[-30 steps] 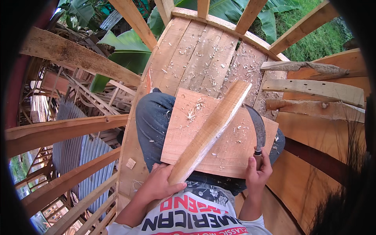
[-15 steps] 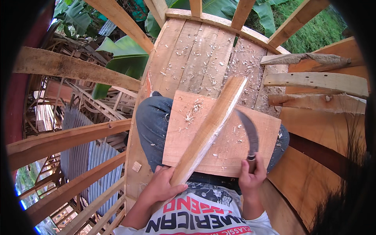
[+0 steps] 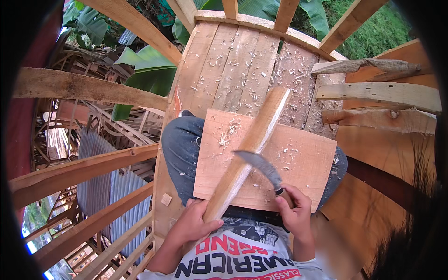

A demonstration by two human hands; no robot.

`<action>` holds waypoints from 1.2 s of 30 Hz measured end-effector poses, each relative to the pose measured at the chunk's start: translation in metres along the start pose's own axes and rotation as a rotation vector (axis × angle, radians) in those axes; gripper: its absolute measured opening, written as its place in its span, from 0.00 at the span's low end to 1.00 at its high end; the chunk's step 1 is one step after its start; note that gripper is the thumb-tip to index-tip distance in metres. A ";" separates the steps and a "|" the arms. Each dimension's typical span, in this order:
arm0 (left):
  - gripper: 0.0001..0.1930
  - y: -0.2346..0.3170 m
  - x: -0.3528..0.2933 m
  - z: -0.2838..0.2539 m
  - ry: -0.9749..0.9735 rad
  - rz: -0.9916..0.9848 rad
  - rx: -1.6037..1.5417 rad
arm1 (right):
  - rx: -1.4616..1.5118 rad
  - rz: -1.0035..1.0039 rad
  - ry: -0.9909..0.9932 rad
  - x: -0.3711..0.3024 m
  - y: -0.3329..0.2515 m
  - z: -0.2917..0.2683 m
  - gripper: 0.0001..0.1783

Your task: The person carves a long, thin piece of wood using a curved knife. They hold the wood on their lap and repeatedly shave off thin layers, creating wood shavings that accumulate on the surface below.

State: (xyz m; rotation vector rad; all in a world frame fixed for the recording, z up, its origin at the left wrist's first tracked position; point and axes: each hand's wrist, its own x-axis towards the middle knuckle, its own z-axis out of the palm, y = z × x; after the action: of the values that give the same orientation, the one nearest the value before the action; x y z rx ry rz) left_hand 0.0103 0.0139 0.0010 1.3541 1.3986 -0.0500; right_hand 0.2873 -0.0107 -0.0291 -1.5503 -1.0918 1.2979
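Curved knife [image 3: 261, 165], single, dark-bladed: swung leftward since the earlier frame, from the right side of the board to a slant across the wooden billet [image 3: 232, 179]; contact between edge and wood cannot be told. Right hand [image 3: 297, 212]: closed around the knife's short handle, thumb and forefinger near the collar. Left hand [image 3: 193, 224]: clamped on the billet's near end, by the shirt [image 3: 224, 261]. Hands well apart, one to each item. Billet, one, long, brown, with a pale strip along its right side: set diagonally over the lap board [image 3: 310, 168], far end reaching past the board's far edge above the plank floor [image 3: 221, 70]. Handling, by judgement: stiff, solid, moderately heavy, not fragile; dry and fairly grippy, though the pale strip may be smoother or splintery. Best hold: the near end, fingers wrapped low and clear of the blade; the knife by its handle only. Lap board: flat, reddish, laid across dark trousers [image 3: 179, 147], likely rigid. Sundries: curled shavings [image 3: 227, 133] on board and floor; one small wood block [image 3: 166, 199] at left; three rough timber pieces [image 3: 380, 95] side by side at right.
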 end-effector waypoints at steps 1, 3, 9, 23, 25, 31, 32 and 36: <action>0.29 0.000 -0.001 -0.001 -0.003 -0.002 0.004 | -0.050 -0.042 0.186 0.004 0.006 -0.004 0.13; 0.29 0.001 0.000 -0.001 -0.007 0.000 0.011 | -0.060 -0.073 0.420 0.014 0.009 -0.021 0.14; 0.29 -0.010 0.001 0.001 -0.020 0.013 0.013 | 0.235 0.269 -0.207 0.009 -0.023 -0.036 0.16; 0.26 -0.005 0.001 -0.001 -0.008 0.043 -0.042 | 0.311 0.277 0.029 0.019 -0.031 -0.054 0.16; 0.26 -0.005 0.003 -0.002 -0.035 0.015 -0.038 | 0.289 0.397 -0.328 0.017 -0.033 -0.045 0.16; 0.27 -0.006 0.003 0.001 0.009 0.061 -0.058 | 0.222 0.354 -0.239 0.027 -0.028 -0.030 0.15; 0.27 -0.007 0.003 0.000 0.018 0.075 -0.044 | 0.178 0.287 -0.259 0.028 -0.027 -0.025 0.15; 0.27 -0.011 0.003 0.000 -0.014 0.016 -0.040 | 0.156 0.272 -0.461 0.025 -0.028 -0.021 0.15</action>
State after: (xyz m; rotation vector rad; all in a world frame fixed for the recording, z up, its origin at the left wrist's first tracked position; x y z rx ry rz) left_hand 0.0036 0.0119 -0.0077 1.3292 1.3704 -0.0206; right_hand 0.3077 0.0202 -0.0070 -1.3489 -1.0426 1.9476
